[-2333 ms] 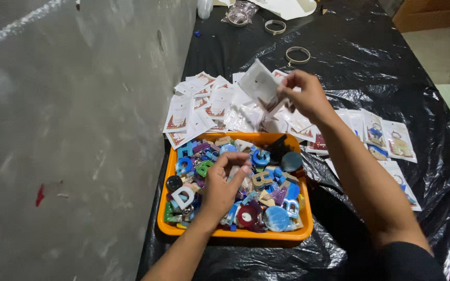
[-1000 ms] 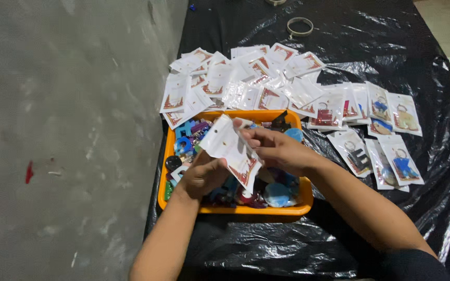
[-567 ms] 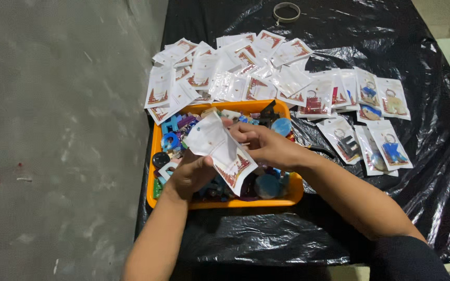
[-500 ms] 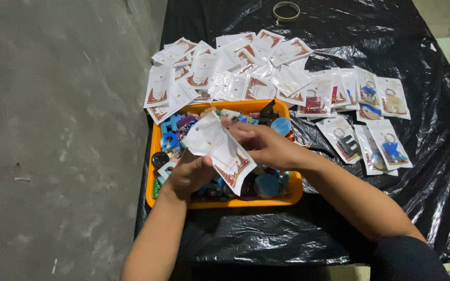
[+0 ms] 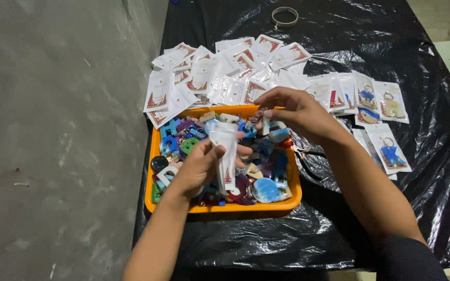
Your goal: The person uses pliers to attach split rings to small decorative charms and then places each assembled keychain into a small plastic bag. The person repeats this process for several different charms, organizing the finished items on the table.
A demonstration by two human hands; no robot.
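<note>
**Pouch held open over a crowded tray**

While the left hand [image 5: 200, 167] pinches a small clear pouch [image 5: 224, 156] upright above the orange tray [image 5: 246, 207], the right hand [image 5: 291, 110] hovers over the tray's far edge with its fingertips closed on a small piece [image 5: 260, 112] that is too small to make out. The pouch has a white card inside with a red pattern at its lower end, and it stands just above the heap of coloured letter charms [image 5: 183, 140].

A slip seems the likeliest trouble: the grip on the pouch is light, and if the mouth folds shut the small piece could drop among the charms and be hard to find. A forearm brushing the tray rim could also tip it, since it sits on slippery black plastic sheeting [image 5: 402, 187].

Beyond the tray lies a spread of empty pouches [image 5: 209, 78], flat, white with red corners, overlapping. To the right, filled pouches [image 5: 386, 151] lie in rows, each showing a coloured charm. A roll of tape [image 5: 285, 15] sits at the far edge of the sheeting
</note>
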